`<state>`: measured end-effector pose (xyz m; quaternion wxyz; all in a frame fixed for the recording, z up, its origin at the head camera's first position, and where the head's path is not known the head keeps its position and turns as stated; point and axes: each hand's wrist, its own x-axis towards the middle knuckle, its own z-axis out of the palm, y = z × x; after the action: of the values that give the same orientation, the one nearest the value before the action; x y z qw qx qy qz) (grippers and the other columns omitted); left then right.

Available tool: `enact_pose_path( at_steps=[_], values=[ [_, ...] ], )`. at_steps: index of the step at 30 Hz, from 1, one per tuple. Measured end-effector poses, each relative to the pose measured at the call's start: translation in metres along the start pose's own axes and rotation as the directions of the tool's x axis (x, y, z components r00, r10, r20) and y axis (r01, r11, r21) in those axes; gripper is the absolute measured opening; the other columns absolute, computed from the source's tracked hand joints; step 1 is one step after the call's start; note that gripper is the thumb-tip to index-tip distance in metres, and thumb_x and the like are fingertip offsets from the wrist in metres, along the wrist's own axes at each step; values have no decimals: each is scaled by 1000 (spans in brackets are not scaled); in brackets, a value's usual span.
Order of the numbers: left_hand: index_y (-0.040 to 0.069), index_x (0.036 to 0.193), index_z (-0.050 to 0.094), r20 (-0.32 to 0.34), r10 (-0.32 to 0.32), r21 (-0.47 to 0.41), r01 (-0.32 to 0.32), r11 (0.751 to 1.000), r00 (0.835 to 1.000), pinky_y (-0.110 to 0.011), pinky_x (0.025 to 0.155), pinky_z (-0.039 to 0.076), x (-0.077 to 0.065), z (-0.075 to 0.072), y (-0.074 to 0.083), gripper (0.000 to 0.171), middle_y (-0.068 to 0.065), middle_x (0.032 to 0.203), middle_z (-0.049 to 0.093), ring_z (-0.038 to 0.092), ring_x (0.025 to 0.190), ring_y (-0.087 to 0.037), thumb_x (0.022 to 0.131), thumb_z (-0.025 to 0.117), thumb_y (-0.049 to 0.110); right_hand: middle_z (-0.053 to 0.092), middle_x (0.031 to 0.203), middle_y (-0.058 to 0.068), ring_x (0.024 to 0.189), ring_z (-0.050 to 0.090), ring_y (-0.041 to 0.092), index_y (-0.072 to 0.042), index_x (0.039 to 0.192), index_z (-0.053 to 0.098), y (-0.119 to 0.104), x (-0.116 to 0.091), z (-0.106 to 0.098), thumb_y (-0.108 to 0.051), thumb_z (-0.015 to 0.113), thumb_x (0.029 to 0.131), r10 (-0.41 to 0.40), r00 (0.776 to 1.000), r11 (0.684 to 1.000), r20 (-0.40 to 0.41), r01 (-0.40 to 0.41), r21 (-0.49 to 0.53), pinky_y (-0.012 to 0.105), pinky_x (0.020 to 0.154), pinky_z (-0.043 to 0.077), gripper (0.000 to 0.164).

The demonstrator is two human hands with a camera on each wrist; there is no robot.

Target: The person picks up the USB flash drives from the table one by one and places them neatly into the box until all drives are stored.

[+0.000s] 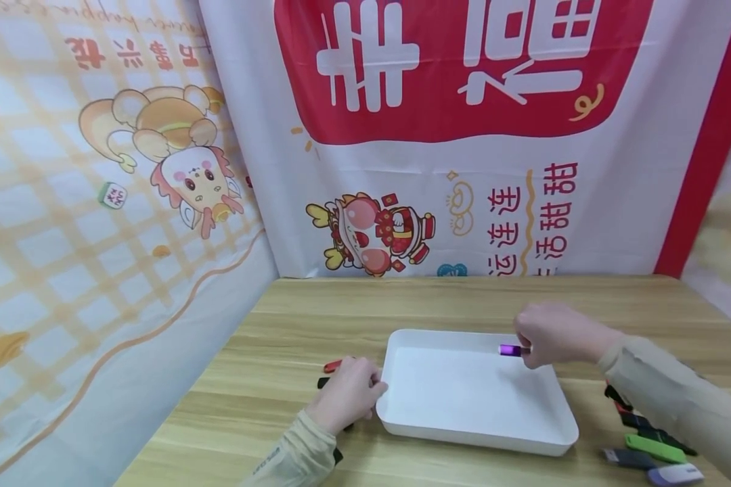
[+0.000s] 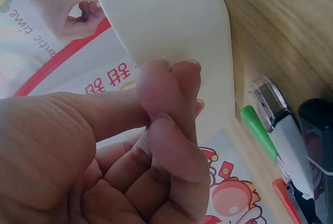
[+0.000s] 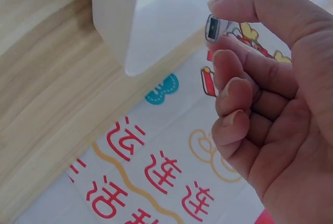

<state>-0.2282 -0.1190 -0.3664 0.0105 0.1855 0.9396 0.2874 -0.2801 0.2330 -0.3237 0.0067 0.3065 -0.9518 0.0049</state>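
Festive banners with red Chinese characters and cartoon dragons hang behind a light wooden table (image 1: 463,297), and a white rectangular tray (image 1: 472,433) sits in the middle of it.

Right hand (image 1: 551,335) is up over the tray's far right corner, pinching a purple USB stick (image 1: 509,350) between thumb and forefinger. The stick pokes out to the left over the tray's inside, not touching the bottom as far as I can tell. From the right wrist view you can see the metal plug end (image 3: 213,28) of it squeezed between the fingertips, with the other fingers loosely curled underneath.

Left hand (image 1: 347,396) is down at the tray's left side, fingers curled with the knuckles right against the tray wall. The left wrist view shows the fingers (image 2: 171,125) bunched together at the white rim (image 2: 208,68), so it looks like it's gripping the edge.

Just beside that hand there's a little pile of flash drives (image 1: 331,368) on the table: a red one and a black one show from the head view, and up close a white one with a silver plug (image 2: 281,125), a green one (image 2: 257,130) and more.

Another bunch of sticks (image 1: 648,446) lies on the table right of the tray, near the right sleeve: black, green, grey and a pale lilac one.
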Motion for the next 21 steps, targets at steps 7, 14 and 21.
enact_pose_path(
  at_steps=[7,14,21],
  values=[
    [12,67,61,-30,12,13,-11,1000,999,-23,37,44,1,4,-1,26,5,54,54,54,39,-5,92,65,6,50,62,-11,54,47,9,-21,65,59,-3,4,8,-16,83,69,-14,1000,1000,-10,13,-27,28,51,44,25],
    [12,66,60,-33,11,19,-10,1000,999,-22,38,45,2,4,-4,27,5,55,54,55,39,-4,92,65,7,46,58,-9,51,44,10,-19,63,55,-3,10,21,-15,83,71,-11,1000,994,4,11,-106,28,49,41,29],
    [12,66,60,-31,4,21,-3,1000,1000,-22,39,45,2,4,-4,26,4,56,54,55,40,-4,92,65,8,49,63,-8,55,44,11,-17,70,59,1,13,35,-14,86,68,-47,999,987,-13,45,-153,29,52,43,28]
  ],
)
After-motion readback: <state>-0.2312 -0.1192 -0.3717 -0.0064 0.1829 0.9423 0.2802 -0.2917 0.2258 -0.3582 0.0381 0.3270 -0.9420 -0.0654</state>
